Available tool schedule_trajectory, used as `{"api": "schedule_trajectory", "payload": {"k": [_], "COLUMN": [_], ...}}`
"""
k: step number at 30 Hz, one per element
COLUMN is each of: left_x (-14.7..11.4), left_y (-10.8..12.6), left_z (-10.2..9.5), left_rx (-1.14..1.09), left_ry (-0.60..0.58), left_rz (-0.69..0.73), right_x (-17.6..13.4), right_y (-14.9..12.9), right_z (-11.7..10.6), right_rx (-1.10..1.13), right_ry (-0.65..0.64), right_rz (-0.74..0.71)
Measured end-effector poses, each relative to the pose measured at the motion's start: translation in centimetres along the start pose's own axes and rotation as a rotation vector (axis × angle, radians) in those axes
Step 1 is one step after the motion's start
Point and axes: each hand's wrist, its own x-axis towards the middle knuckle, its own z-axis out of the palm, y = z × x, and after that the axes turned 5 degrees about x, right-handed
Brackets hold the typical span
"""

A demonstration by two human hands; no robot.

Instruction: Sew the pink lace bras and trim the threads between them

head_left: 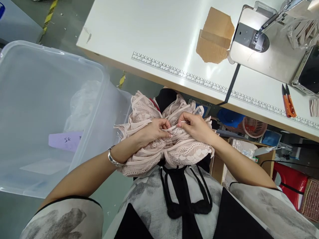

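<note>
A thick pile of pale pink lace bras [188, 154] lies across my lap, cups nested and straps and band ends sticking out at the sides. My left hand [159, 128] bends over the middle of the pile, its thumb and fingers pinched on the edge of one lace bra. Just to its right, my right hand [193, 125] pinches the same edge between thumb and forefinger. A small gap separates the two hands. The fold between the fingers is partly hidden.
The white table [154, 30] bears a printed ruler, torn cardboard [215, 36], a sewing machine [261, 43] and orange-handled snips [289, 101]. At the left stands a clear plastic bin [99, 99] holding a purple card [65, 140]. Boxes and a pink basket [254, 126] sit beneath the table.
</note>
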Motion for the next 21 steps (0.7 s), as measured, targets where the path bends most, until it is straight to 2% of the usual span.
{"api": "schedule_trajectory", "payload": {"k": [8,21], "left_x": [0.09,0.11], "left_y": [0.15,0.22], "left_z": [-0.19,-0.27], "left_rx": [0.142,0.180], "left_ry": [0.008,0.001], "left_rz": [0.034,0.041], "right_x": [0.09,0.19], "right_y": [-0.06,0.08], "right_z": [0.06,0.10], "right_rx": [-0.023,-0.019], "right_ry": [0.021,0.032], "right_rz": [0.016,0.010]}}
